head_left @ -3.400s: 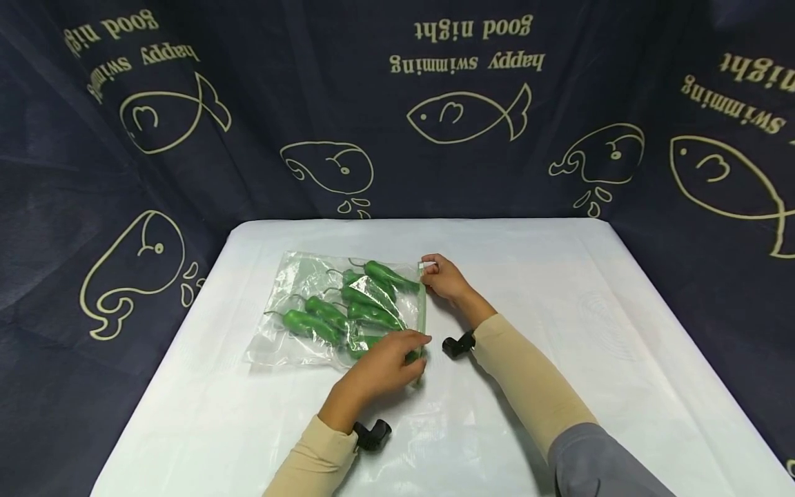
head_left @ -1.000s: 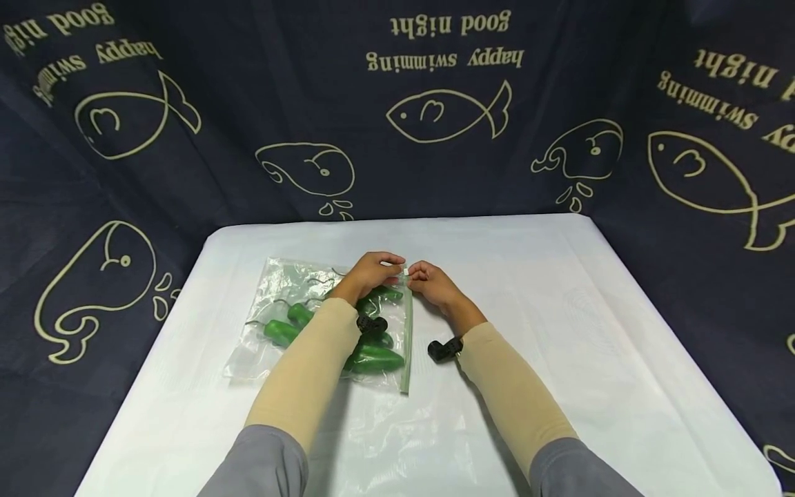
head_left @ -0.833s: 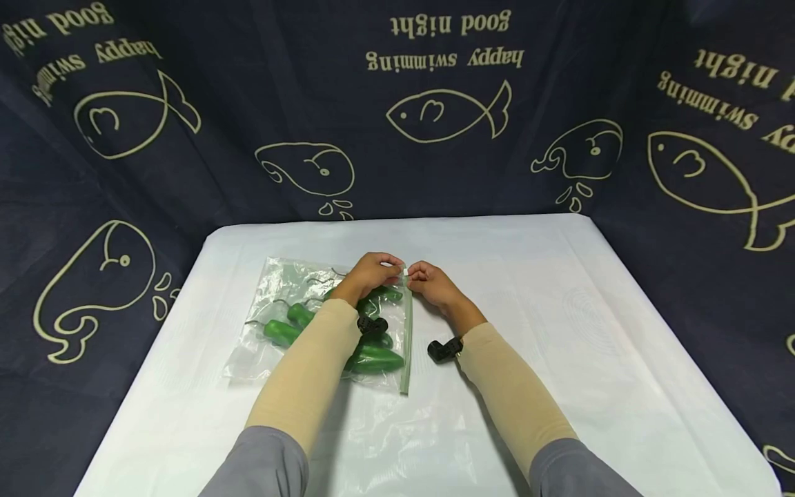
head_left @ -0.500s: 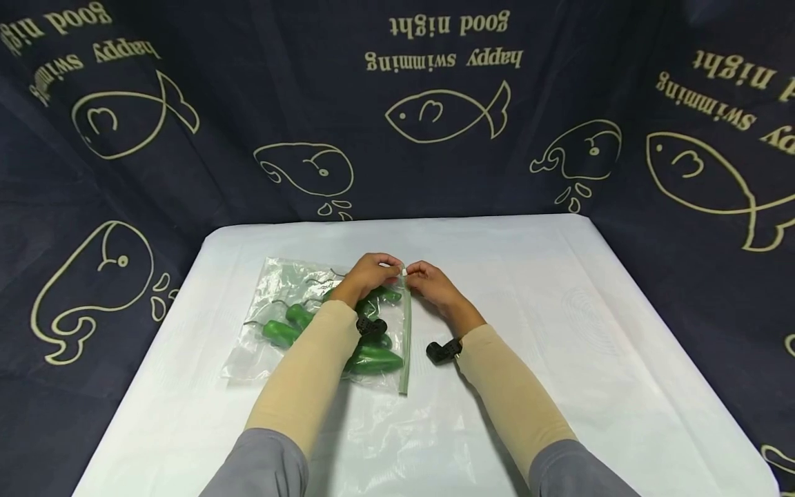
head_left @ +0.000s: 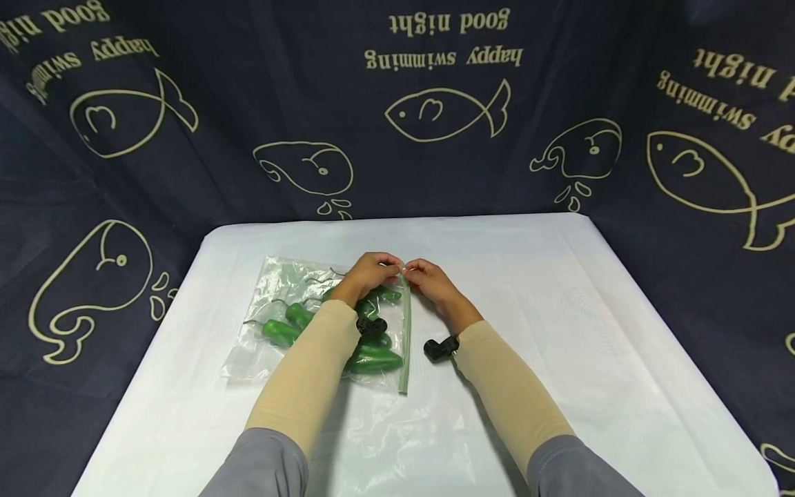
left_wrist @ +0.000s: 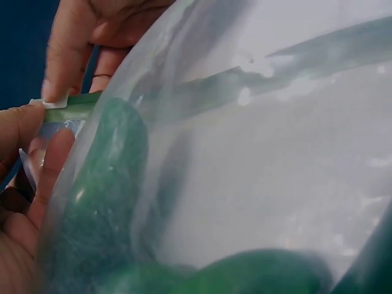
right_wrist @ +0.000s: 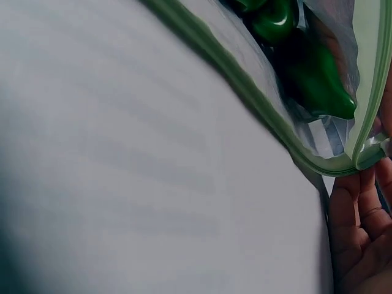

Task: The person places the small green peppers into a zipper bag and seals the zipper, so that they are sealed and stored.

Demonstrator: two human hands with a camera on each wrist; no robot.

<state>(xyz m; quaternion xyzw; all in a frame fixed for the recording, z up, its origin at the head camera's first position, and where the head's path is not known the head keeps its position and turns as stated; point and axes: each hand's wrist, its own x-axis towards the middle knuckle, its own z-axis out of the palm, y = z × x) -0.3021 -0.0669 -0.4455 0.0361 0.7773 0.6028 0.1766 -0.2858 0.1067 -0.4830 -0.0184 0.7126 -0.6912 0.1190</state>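
A clear zip bag [head_left: 254, 359] with several green peppers [head_left: 279, 333] inside lies flat on the table, its green zip strip [head_left: 406, 338] along the right side. At the strip's far end, my left hand [head_left: 370, 275] reaches over the bag and pinches its corner. Facing it, my right hand [head_left: 431, 281] pinches the small white slider [left_wrist: 55, 103] on the strip, seen in the left wrist view. The fingertips of both hands nearly meet there. In the right wrist view the bag's mouth is parted, with a pepper [right_wrist: 318, 79] just inside. My left forearm hides some peppers.
The table [head_left: 528, 262] has a white cover. A dark blue curtain [head_left: 459, 179] with fish and whale drawings hangs behind it and at both sides. Each wrist wears a small black camera [head_left: 441, 349].
Earlier my left hand was at the strip's near end; it has since moved to the far end beside my right hand. Over the last second, my right hand has shifted slightly left.
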